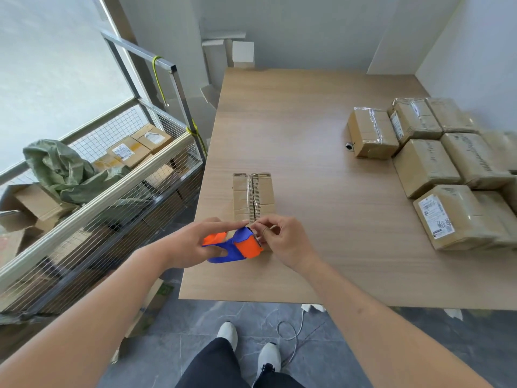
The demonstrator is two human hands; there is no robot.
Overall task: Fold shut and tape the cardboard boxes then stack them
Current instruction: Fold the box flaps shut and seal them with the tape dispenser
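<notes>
A small cardboard box point(253, 196) lies on the wooden table point(307, 113) just beyond my hands, its top flaps folded together along a centre seam. My left hand point(193, 245) grips an orange and blue tape dispenser point(237, 246) at the box's near end. My right hand point(282, 238) pinches the tape end at the dispenser's toothed blade, fingers curled. A group of several taped boxes point(436, 163) sits at the table's right side, stacked close together.
A wire-mesh cart point(117, 191) stands left of the table, holding more boxes and a green sack point(61, 166). A small dark round object point(349, 146) lies beside the taped boxes. A cable point(293, 331) runs over the floor near my shoes.
</notes>
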